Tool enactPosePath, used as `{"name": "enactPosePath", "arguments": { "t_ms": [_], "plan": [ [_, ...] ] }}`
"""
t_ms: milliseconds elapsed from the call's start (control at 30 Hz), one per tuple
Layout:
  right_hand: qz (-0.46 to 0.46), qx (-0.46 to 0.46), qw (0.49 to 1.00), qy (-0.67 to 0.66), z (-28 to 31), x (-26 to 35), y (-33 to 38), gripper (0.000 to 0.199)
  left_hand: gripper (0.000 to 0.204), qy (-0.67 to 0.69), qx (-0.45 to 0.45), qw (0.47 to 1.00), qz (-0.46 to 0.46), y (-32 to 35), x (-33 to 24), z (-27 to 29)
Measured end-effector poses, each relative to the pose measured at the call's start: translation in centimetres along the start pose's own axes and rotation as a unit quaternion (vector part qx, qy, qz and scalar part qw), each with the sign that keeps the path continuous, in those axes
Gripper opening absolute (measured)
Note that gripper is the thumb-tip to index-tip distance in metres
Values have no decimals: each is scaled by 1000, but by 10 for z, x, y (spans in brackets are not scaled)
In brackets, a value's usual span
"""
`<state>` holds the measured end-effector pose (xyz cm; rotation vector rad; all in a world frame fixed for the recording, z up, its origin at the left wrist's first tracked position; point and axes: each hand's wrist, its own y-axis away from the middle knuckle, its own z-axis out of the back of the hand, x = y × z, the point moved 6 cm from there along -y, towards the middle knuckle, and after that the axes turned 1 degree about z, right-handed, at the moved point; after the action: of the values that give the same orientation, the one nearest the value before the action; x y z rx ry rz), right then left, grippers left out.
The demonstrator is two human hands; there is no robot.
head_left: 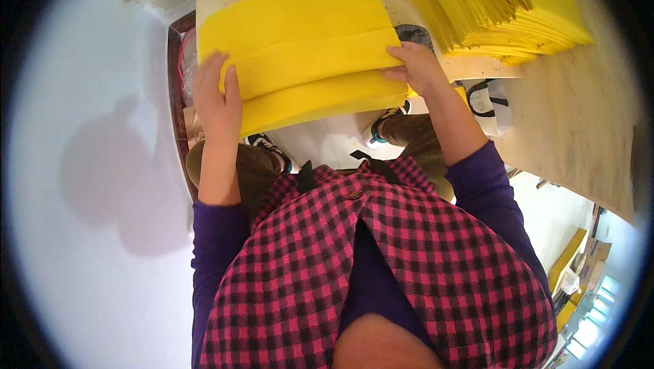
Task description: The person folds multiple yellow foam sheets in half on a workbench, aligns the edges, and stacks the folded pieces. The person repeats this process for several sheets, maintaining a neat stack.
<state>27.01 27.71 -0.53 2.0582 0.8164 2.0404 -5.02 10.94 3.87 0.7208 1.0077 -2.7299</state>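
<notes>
Nearest the camera, a checked garment (436, 246) is seen at lower centre. At upper centre, a yellow sheet (300, 32) is laid, long axis running left to right; a yellow stack (490, 11) is piled upper right. The sheet's left edge is touched by the left hand (216, 107), thumb and fingers parted; its right edge is pinched by the right hand (422, 69).

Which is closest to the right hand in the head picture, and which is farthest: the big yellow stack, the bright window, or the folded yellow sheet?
From the right hand:
1. Folded yellow sheet: right at its fingertips, to its left.
2. Big yellow stack: on the table, beyond it to the right.
3. Bright window: far off, lower right of the picture.
</notes>
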Motion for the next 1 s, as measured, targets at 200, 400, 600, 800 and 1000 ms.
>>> {"name": "enactPosePath", "arguments": {
  "t_ms": [200,400,600,800,1000],
  "plan": [
    [-8,29,999,-25,0,5,-2,24,36,653,180,527,514,69,-21,-27],
    [-13,26,999,-23,5,1,-6,24,37,739,-17,428,519,68,-3,-39],
    [-36,34,998,30,14,-1,-7,28,33,715,-66,475,508,51,52,-21],
    [1,57,997,52,23,6,-14,27,34,611,-30,580,538,46,85,3],
    [8,61,995,73,29,17,-32,28,37,590,103,631,493,19,84,-2]
  ]
}}
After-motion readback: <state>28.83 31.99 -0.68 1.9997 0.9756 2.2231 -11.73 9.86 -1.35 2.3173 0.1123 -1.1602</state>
